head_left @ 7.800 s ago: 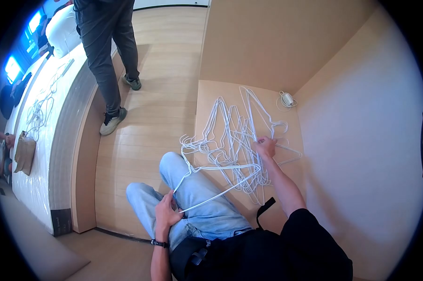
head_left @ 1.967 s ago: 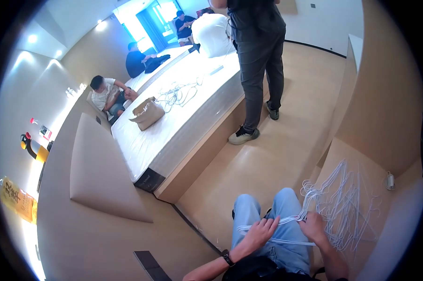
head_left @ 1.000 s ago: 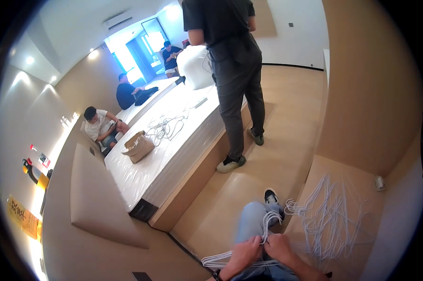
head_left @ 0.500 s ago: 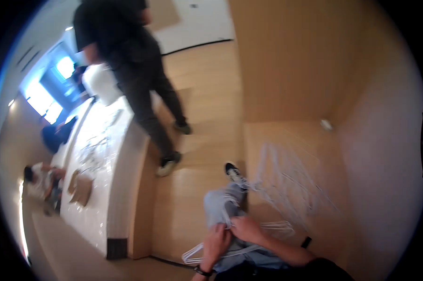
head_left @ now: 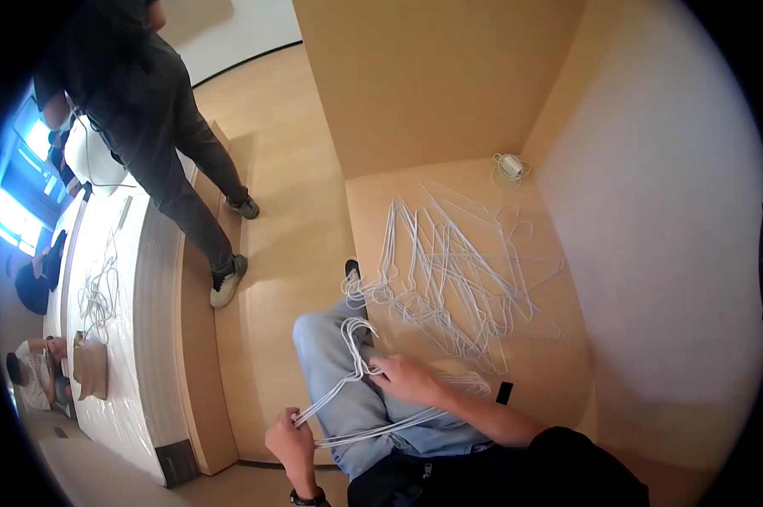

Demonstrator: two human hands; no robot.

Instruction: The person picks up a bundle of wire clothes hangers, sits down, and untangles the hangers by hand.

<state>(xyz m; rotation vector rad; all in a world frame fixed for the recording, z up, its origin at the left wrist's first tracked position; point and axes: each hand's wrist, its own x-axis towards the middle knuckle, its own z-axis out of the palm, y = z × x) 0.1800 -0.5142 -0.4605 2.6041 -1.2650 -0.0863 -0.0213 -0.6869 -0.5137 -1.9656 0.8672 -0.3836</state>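
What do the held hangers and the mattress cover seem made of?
Hangers: probably metal wire with a smooth white coating, being thin and evenly white; plastic remains possible. Mattress cover: likely clear, glossy plastic film, judging by its bright glints.

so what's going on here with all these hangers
The person wearing the camera has a bundle of white wire hangers across their lap, hooks grouped together. The left hand grips one end; the right hand is at the base of the hooks, though its grip is hard to make out. More hangers lie in a tangled pile on the wooden surface ahead. Another person stands nearby.
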